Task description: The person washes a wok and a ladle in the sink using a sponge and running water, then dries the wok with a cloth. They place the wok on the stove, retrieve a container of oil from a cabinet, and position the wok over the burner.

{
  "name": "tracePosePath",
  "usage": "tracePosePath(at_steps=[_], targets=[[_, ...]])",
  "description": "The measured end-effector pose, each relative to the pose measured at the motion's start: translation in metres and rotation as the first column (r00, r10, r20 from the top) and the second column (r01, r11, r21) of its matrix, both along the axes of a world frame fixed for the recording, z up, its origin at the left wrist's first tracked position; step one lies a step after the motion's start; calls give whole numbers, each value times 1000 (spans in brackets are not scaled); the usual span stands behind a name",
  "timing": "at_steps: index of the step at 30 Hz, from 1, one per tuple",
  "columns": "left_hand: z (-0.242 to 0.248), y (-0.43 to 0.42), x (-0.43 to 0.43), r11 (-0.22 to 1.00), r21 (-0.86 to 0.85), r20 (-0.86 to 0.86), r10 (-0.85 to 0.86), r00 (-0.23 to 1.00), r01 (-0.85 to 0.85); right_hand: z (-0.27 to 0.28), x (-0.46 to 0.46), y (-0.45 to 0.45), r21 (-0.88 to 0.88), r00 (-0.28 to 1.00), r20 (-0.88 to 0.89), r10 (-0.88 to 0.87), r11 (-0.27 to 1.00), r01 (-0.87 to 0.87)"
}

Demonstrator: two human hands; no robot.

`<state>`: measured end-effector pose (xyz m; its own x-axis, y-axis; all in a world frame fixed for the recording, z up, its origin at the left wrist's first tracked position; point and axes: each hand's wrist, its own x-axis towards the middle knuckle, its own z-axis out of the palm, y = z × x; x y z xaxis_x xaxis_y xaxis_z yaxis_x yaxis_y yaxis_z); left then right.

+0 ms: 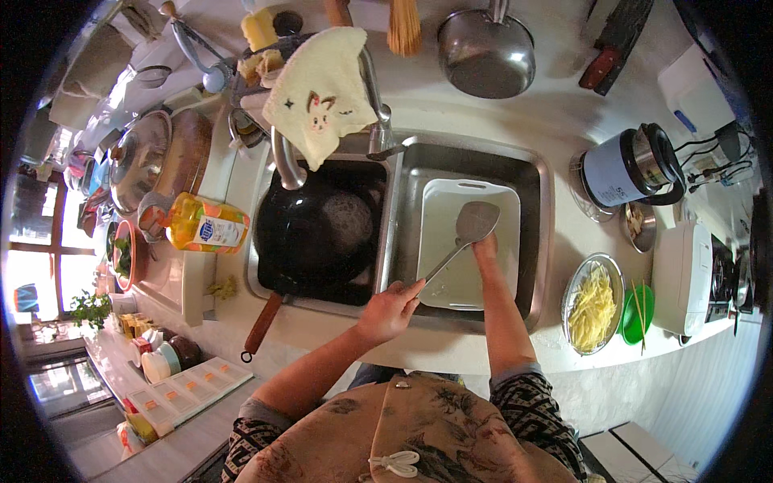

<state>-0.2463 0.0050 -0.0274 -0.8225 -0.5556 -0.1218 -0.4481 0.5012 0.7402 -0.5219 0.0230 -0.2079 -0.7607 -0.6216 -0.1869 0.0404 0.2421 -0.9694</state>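
Note:
My left hand [389,311] is closed around the handle of a metal wok spatula [477,222], whose broad blade is raised over a white plastic basin [514,253] of water in the right sink bowl. My right hand [485,244] is at the lower edge of the blade, its fingers mostly hidden behind it; whether they grip it I cannot tell. In the left sink bowl lies a black wok [302,241], some foamy liquid inside, its wooden handle [264,326] reaching over the counter's front edge.
A cloth [323,96] hangs over the faucet [379,133]. Left of the sink lies a yellow dish soap bottle [208,223]. At right are a basket of shredded potato [592,305], a green bowl [637,314] with chopsticks and a kettle [616,169]. A saucepan [486,57] and a cleaver [604,66] are behind.

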Motion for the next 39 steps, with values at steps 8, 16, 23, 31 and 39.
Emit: tracePosePath(at_steps=[8,16,23,31,39], targets=[[32,-3,-5,994,-92,209,-35,977,55,100,70,-19,-238,764,645,-27,943,234],[122,-121,7,856,-58,-617,374,692,-514,123,68,-27,-133,802,567,187,982,-135],[108,-83,-66,990,91,-684,140,716,-106,144,69,-21,-242,657,688,307,951,-191],[-2,-202,-125,733,-623,-447,-47,893,-273,174,60,-5,-213,473,846,246,969,-122],[-40,-213,-126,940,215,-570,341,747,-265,175,80,-21,-201,457,862,220,975,-91]])
